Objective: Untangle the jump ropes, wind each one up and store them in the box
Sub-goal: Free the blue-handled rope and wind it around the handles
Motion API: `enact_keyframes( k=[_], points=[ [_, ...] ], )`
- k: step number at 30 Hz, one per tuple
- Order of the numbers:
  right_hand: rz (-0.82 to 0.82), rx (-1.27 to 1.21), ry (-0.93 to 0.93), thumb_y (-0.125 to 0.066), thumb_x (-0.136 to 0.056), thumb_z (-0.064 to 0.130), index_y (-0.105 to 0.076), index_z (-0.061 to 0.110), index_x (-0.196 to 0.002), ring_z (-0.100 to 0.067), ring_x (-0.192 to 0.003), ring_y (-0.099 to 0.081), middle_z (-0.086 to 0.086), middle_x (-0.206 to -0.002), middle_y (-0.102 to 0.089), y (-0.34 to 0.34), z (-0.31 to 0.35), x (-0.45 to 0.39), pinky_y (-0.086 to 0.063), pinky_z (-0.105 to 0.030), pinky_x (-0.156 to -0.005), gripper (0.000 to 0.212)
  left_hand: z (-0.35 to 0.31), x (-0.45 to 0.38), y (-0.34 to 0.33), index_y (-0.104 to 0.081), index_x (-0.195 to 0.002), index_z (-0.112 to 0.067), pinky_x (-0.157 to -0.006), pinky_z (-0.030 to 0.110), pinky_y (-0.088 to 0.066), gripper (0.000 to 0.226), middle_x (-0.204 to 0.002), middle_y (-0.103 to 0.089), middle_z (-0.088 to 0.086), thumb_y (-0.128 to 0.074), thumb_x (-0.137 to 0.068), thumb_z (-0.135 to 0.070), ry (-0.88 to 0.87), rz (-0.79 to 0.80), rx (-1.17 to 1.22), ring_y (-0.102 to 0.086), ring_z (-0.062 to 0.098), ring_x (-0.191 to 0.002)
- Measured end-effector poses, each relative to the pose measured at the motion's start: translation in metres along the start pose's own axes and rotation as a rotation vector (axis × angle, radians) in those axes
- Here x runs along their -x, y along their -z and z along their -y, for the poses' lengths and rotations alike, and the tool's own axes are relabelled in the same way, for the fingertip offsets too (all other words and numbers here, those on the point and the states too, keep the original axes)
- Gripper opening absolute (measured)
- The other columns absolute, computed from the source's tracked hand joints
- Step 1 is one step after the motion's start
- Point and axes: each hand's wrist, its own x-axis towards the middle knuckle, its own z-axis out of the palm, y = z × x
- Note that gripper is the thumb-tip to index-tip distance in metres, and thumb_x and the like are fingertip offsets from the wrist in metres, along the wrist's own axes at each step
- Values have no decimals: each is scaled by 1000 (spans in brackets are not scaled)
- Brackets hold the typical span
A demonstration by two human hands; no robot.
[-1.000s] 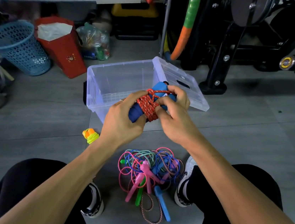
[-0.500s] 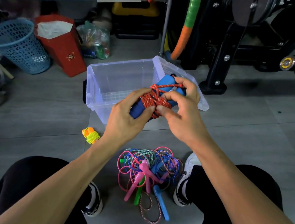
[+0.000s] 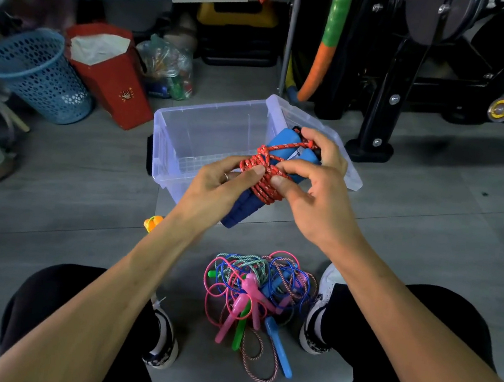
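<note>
Wound rope: a red speckled rope (image 3: 263, 176) is coiled around a pair of blue handles (image 3: 284, 150); the bundle is held in the air, tilted, above the near rim of the box, upper end over the box's right side, lower end toward the person.
Left hand: the left hand (image 3: 212, 190) grips the lower part of the blue handles, thumb pressed onto the red coils; a ring shows on one finger.
Right hand: the right hand (image 3: 318, 186) pinches the red coils between thumb and forefinger, the other fingers curled over the upper end of the handles, where one strand runs across.
Box: clear plastic box (image 3: 168, 136) on the grey floor, open, just beyond the hands; what shows of its inside holds nothing, though the hands hide its near right corner.
Tangle: a tangled heap of ropes (image 3: 260, 282) lies on the floor between the person's shoes, pink, blue, green and pale twisted cords knotted together; pink, green and light blue handles stick out toward the person.
Small item: an orange and yellow object (image 3: 152, 222) lies on the floor left of the left forearm, mostly hidden; cannot tell what it is.
Surroundings: blue mesh basket (image 3: 36, 75) and red paper bag (image 3: 112, 78) far left; black exercise machine (image 3: 416, 84) far right.
</note>
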Motion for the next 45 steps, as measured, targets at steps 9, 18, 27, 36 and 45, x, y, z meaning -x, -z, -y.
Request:
enact_keyframes(
  k=[9, 18, 27, 36, 45],
  points=[
    [196, 100, -140, -64, -91, 16, -69, 18, -101, -20, -134, -20, -2, -144, -27, -9, 0, 1, -13, -15, -101, 11, 9, -4, -1, -60, -105, -36, -70, 39, -57, 31, -75, -71, -8, -64, -74, -39, -184, -283, -448, -69, 14, -73],
    [248, 114, -114, -73, -78, 9, -62, 26, -88, -26, -127, -30, -5, -133, -30, -4, -6, 0, -29, -29, -109, 22, 15, -3, -6, -54, -114, -40, -64, 43, -55, 34, -75, -69, -1, -59, -81, -38, -317, -280, -500, -64, 20, -67],
    [96, 315, 227, -64, -82, 21, -64, 8, -92, -34, -126, -38, -15, -136, -44, -5, -12, 10, -33, -48, -105, 16, 22, -7, 0, -70, -108, -29, -69, 32, -54, 28, -126, -53, -4, -52, -87, -29, -534, -131, -632, -60, 6, -94],
    [-272, 379, 532, -76, -78, 12, -73, 8, -91, -25, -91, -53, -12, -96, -62, 2, 2, 2, -45, -40, -78, 14, 15, -5, -5, -75, -101, -14, -79, 10, -46, 23, -101, -59, 4, -64, -84, -4, -461, -231, -428, -58, 2, -91],
    [-205, 452, 704, -59, -87, 5, -68, 3, -78, -31, -61, -54, -10, -71, -60, -9, -2, 1, -46, -41, -55, 13, 8, -2, 5, -75, -96, -25, -77, 27, -53, 23, -96, -61, 1, -62, -82, -11, -367, -167, -412, -61, 7, -85]
  ],
)
